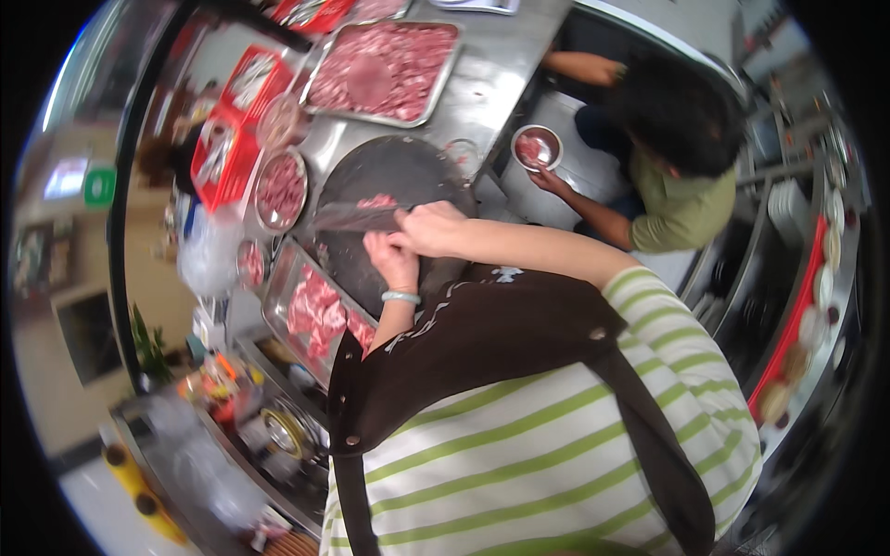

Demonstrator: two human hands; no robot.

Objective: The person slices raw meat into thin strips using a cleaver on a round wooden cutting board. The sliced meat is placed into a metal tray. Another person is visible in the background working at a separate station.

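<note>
My right hand grips a cleaver, whose wide blade points left and is slightly blurred. The cleaver is over a round, dark chopping block. A few bits of cut meat lie just beyond the blade. My left hand, with a pale bangle on the wrist, is bent close to the near side of the blade and beside my right hand. Whether its fingers hold anything is hidden. Larger raw meat pieces fill part of a metal tray left of my left forearm.
Beyond the block stands a tray of cut meat. Bowls of meat and red baskets line the left side. At right, a person sits low, holding a metal bowl with meat. A glass stands by the block.
</note>
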